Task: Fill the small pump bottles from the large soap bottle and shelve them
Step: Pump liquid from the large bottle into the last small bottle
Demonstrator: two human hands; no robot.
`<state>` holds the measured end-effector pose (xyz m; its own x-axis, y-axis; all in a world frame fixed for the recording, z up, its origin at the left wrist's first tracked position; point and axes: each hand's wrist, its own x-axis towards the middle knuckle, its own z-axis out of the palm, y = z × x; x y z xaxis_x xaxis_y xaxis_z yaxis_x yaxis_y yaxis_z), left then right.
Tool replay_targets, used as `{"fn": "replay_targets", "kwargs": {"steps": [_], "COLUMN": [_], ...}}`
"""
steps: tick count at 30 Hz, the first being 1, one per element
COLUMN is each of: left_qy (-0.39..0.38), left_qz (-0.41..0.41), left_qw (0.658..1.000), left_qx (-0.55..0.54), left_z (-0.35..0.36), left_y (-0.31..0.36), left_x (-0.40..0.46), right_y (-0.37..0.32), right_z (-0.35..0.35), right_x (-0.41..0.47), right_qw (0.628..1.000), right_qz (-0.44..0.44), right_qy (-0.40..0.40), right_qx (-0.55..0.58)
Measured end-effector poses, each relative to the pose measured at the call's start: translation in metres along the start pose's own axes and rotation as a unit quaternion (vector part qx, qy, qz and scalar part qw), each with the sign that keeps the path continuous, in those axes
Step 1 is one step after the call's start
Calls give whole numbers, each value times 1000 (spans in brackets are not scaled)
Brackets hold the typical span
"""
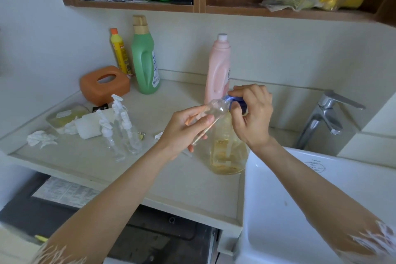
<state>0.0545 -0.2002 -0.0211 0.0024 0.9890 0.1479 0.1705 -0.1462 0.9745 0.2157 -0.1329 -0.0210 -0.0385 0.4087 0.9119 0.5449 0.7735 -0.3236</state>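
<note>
My left hand [186,128] holds a small clear bottle [215,109], tilted with its neck up to the right. My right hand [251,113] grips the blue pump cap [236,100] at that neck. Directly behind and below them stands the large clear soap bottle [228,152], holding amber liquid in its lower part. Several small clear pump bottles with white pumps [122,126] stand in a cluster on the counter [182,182] to the left.
A pink bottle [217,68], a green bottle [145,60], a yellow bottle [119,51] and an orange tissue box [105,83] line the back. White sink [289,199] and tap [325,113] sit right. A wooden shelf [199,6] hangs overhead.
</note>
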Motion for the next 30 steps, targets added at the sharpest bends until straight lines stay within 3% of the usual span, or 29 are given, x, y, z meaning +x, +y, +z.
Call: {"fn": "replay_targets", "kwargs": {"steps": [14, 22, 30], "left_qy": [-15, -13, -24], "left_qz": [26, 24, -9], "left_qw": [1000, 1000, 1000], "left_qx": [-1, -7, -13], "left_z": [3, 3, 1], "left_y": [11, 3, -6], "left_x": [3, 6, 9], "right_y": [0, -7, -1], "right_z": [-20, -4, 1], "right_x": [13, 6, 5], "right_qw": [992, 995, 995], "right_qz": [-17, 21, 32], "right_qy": [-87, 1, 10], "right_qx": [87, 95, 95]}}
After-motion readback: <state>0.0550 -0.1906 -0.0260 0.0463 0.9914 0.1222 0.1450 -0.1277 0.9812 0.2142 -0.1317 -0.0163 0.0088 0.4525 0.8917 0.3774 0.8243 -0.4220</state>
